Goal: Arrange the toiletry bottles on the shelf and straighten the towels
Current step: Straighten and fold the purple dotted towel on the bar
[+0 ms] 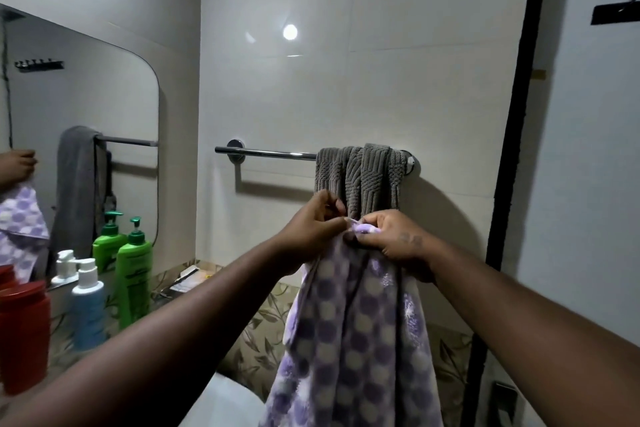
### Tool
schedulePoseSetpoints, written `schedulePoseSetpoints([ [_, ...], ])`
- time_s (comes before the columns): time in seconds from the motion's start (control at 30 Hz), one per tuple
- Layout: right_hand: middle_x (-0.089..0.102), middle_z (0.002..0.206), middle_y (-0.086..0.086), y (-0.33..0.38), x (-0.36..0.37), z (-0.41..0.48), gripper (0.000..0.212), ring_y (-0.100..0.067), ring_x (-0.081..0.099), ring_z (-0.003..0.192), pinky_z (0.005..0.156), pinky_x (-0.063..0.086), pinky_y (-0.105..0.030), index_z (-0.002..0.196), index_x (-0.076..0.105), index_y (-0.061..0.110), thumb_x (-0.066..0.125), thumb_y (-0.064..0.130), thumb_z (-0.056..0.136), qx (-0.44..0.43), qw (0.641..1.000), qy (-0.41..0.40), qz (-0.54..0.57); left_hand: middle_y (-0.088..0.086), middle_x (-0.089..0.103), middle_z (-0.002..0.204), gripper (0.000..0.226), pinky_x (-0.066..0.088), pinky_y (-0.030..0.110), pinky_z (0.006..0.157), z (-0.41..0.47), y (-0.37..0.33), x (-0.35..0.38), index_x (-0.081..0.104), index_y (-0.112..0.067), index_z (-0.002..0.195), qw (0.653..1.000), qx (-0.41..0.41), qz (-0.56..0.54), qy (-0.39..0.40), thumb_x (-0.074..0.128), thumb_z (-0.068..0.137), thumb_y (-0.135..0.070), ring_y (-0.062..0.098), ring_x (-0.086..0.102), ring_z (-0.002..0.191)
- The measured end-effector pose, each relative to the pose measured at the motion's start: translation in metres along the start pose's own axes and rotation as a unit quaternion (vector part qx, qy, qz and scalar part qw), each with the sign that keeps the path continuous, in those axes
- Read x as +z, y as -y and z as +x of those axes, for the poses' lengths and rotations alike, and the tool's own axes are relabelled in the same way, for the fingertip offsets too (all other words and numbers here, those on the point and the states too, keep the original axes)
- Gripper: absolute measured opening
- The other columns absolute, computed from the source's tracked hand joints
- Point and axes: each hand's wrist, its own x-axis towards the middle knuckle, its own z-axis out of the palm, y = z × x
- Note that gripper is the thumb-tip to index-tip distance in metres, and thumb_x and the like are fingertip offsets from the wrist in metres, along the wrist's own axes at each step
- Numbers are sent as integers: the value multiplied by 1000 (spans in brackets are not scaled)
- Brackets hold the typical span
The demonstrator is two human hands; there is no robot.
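Both hands held the purple spotted towel (349,340) by its top edge, just below the towel bar (265,152). The left hand (311,230) pinched the edge with its fingers, and the right hand (394,239) was clenched around a bunch of the same edge. The two grips were close together, so the towel hung down in a long, folded drape.

A grey towel (360,177) sat bunched up at the right end of the bar. The left part of the bar was bare.

To do this step well, the hands would likely need to slide apart along the edge until the cloth opened flat. Then the towel could go over the bare part of the bar, with both sides hanging even. The grey towel looked like it needed spreading out too.

The green bottle (133,267), the blue bottle (88,305) and a red tub (24,336) stood on the surface by the mirror (90,97).
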Motion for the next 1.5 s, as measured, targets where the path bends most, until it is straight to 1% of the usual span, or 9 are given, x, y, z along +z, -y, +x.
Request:
schedulePoseSetpoints([
  [0.13, 63, 63, -6, -7, -4, 2, 19, -17, 52, 59, 55, 40, -27, 67, 68, 11, 74, 16, 84, 55, 987, -124, 84, 7, 65, 89, 14, 40, 37, 62, -1, 17, -11, 47, -20, 92, 907, 39, 420, -4, 60, 87, -17, 33, 60, 82],
  [0.23, 55, 63, -7, -12, -13, 5, 18, -17, 47, 61, 61, 37, -33, 62, 61, 18, 71, 26, 75, 73, 973, -206, 69, 15, 70, 96, 5, 41, 39, 65, -4, 25, -22, 56, -14, 86, 885, 13, 462, -65, 57, 82, -11, 41, 62, 92],
  [0.37, 51, 54, 0, -18, -14, 6, 21, -15, 43, 54, 57, 36, -30, 63, 62, 15, 66, 35, 65, 96, 965, -244, 10, 13, 75, 91, 19, 39, 29, 64, 4, 22, -35, 77, -19, 92, 887, -41, 441, -132, 63, 82, -10, 35, 67, 91],
  [0.57, 49, 54, 1, -20, -2, 11, 23, -15, 41, 53, 55, 35, -32, 60, 59, 16, 65, 38, 65, 84, 965, -247, 9, 3, 70, 80, 10, 47, 27, 59, 23, 7, -21, 72, -15, 90, 958, -61, 239, -149, 63, 93, -20, 20, 60, 74],
  [0.77, 73, 95, -32, -13, 23, 26, 21, -26, 60, 78, 72, 50, -42, 90, 73, -3, 59, 12, 95, 66, 968, -159, 183, 13, 70, 95, 70, 56, 46, 85, 15, 7, 33, 68, -17, 95, 973, 2, 222, -66, 38, 86, -81, 31, 69, 90],
  [0.87, 75, 91, -24, -16, 22, 20, 17, -22, 70, 70, 63, 59, -31, 93, 74, 0, 58, 0, 96, 68, 939, -134, 310, 6, 71, 85, 61, 55, 49, 85, 16, 12, 36, 63, -13, 97, 986, 4, 163, -35, 47, 90, -72, 20, 65, 79],
  [1.23, 61, 70, -15, -12, 3, 14, 21, -20, 60, 59, 55, 51, -25, 76, 53, 16, 60, 10, 95, 65, 936, -166, 304, -5, 64, 67, 46, 41, 32, 63, 20, 10, 29, 74, -19, 77, 989, -9, 145, 36, 82, 67, -63, 10, 50, 64],
  [1.4, 69, 108, -27, -22, -1, 8, 38, -34, 67, 99, 88, 56, -46, 114, 62, 4, 65, 36, 95, 73, 937, -51, 338, -2, 74, 71, 37, 49, 33, 66, 28, -2, 27, 72, -14, 81, 990, 6, 106, -89, 73, 71, -50, 9, 58, 65],
  [1.5, 71, 106, -24, -34, 1, 1, 34, -30, 67, 92, 81, 57, -39, 111, 66, 3, 66, 32, 93, 77, 941, -4, 329, -2, 74, 71, 28, 58, 41, 73, 31, -8, 12, 71, -14, 78, 972, 3, 86, -217, 66, 70, -41, 11, 61, 66],
])
